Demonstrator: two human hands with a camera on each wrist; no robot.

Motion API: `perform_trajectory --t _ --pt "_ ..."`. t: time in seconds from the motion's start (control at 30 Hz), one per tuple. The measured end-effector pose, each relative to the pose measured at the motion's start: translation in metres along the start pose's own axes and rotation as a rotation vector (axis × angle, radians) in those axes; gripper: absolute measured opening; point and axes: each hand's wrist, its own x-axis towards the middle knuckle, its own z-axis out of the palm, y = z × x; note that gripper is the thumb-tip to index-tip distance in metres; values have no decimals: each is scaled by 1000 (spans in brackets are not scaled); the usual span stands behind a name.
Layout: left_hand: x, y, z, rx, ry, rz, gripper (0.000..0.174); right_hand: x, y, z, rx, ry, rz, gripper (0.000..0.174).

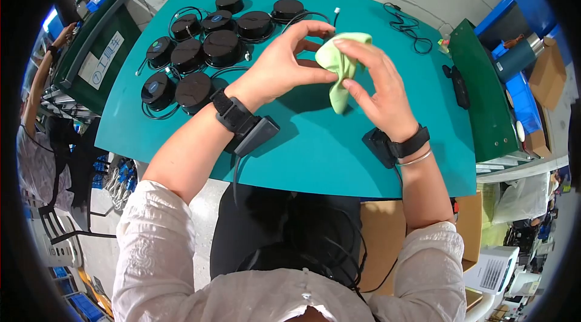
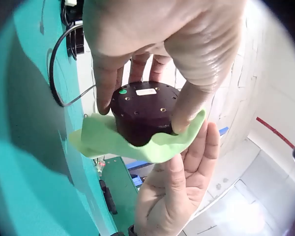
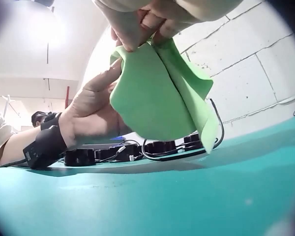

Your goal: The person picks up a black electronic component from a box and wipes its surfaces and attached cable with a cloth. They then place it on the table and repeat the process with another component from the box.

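My left hand (image 1: 272, 71) grips a round black puck-shaped device (image 2: 143, 108) above the table, thumb on one side and fingers on the other. Small screw holes, a white label and a green dot mark the device's flat face in the left wrist view, and a black cable trails from it. A light green cloth (image 1: 340, 62) wraps the opposite face of the device. Pinching the cloth between thumb and fingers, my right hand (image 1: 384, 92) presses it there. In the right wrist view the cloth (image 3: 155, 98) hangs in folds and hides the device.
Several similar black devices (image 1: 221, 48) with cables stand on the left of the green table (image 1: 327, 168). A coiled black cable (image 1: 407, 26) lies at the back right, and a black pouch-like item (image 1: 458, 87) at the right edge. Green cabinets (image 1: 484, 98) flank the table.
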Motion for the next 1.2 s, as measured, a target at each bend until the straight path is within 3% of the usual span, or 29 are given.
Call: perform_trajectory --t 0.23,0.37,0.47,0.57,0.63,0.8,0.87,0.93,1.0,1.2 --pt "-1 -6 4 -140 1 -38 74 -3 8 0 -62 -16 -10 66" --pt "-5 -2 7 -358 -71 -146 70 -1 3 -4 -150 -19 -95 62" --pt "-6 0 10 -131 -73 -51 65 -3 0 -4 -208 -13 29 57" --pt "-4 -5 12 -119 -59 13 61 -7 3 0 -151 -8 110 54" --pt "-3 -4 13 -42 -44 25 61 -7 6 0 50 -1 232 51" --pt "-5 -4 13 264 -47 84 65 -14 13 12 185 25 419 48" --pt "-5 -1 16 399 -99 234 67 -16 13 17 729 105 714 45" --pt "-7 9 14 404 -160 215 71 -19 13 18 820 134 761 42" --pt "-7 13 14 492 -266 286 74 -20 11 12 1091 105 918 40" --pt "-8 16 11 583 -225 349 79 -14 15 7 1264 83 1048 37"
